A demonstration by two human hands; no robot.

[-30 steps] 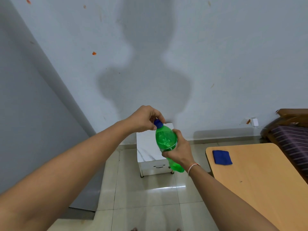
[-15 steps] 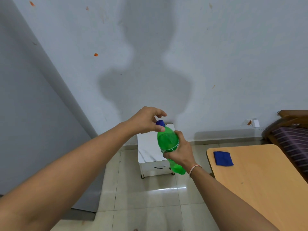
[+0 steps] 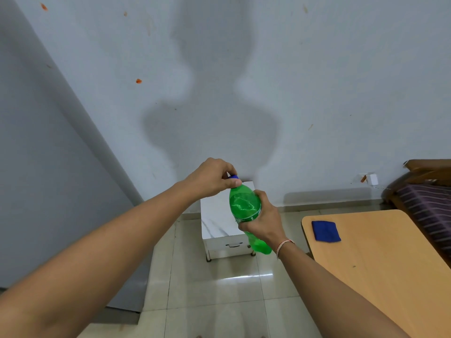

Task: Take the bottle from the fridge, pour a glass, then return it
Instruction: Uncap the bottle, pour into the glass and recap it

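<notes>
Fingers of the left hand (image 3: pixel 210 178) pinch one blue cap (image 3: pixel 233 177); right hand (image 3: pixel 262 219) grips one green bottle (image 3: pixel 244 206).

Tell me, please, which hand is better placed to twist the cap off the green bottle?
The left hand: its fingers already pinch the blue cap, while the right hand is wrapped around the green bottle at mid-body, steadying it in the air.

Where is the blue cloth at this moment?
In the head view the blue cloth lies at the right, on the near-left corner of the wooden table, to the right of the green bottle.
</notes>
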